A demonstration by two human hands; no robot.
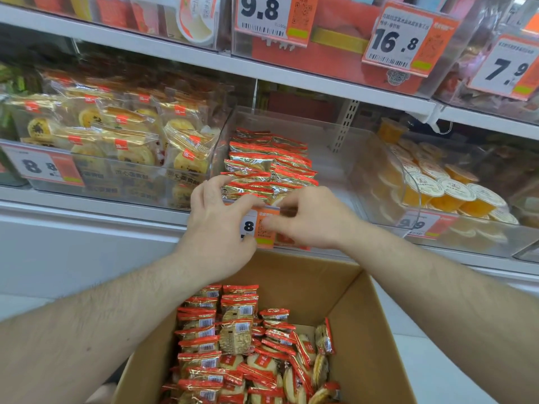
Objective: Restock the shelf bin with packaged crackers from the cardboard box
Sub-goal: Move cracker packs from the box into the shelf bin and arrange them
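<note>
Both hands are working at the bin's front lip: the left hand [217,225] is hovering with fingers spread and loosely curled, apparently holding nothing; the right hand [310,218] is pinching at the front packs, though what it grips is hard to tell. Crackers [268,164] are filling the bin [329,158] only on its left side. The box [364,330] below is holding many more, so restocking seems far from finished.

Both hands, left [217,225] and right [313,218], reach over the cardboard box [370,330] to the shelf bin's [329,158] front edge, fingers loosely curled above the cracker packs [268,167].
</note>
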